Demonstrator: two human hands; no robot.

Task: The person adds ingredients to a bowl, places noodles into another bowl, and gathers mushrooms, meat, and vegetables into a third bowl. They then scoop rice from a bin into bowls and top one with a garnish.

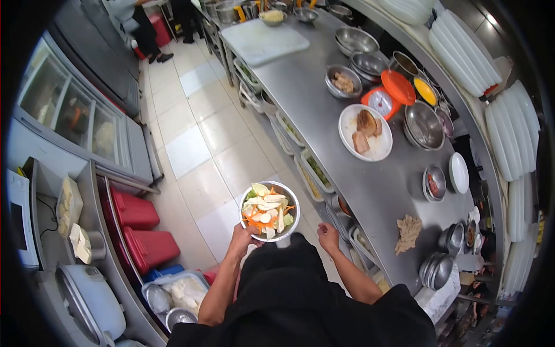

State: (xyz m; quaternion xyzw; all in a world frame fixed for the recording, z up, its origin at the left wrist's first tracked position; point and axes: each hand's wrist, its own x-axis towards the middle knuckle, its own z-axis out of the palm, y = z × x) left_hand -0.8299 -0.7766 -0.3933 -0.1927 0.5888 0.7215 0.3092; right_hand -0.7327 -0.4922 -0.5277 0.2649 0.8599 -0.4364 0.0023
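Observation:
My left hand (245,238) is closed on the rim of a steel mixing bowl (294,222), held in front of my body over the floor. In the bowl lie cut vegetables (268,209): orange carrot strips, pale slices and some green leaves. My right hand (328,237) hangs beside the counter's lower shelves, apart from the bowl. Its fingers are curled in, and nothing shows in them.
Along my right runs a steel counter (370,191) with a plate of meat pieces (352,147), an orange scale (381,103), several steel bowls and a crumpled cloth (408,232). Red bins (151,246) and a rice cooker (92,303) stand left. People (139,26) stand at the far end.

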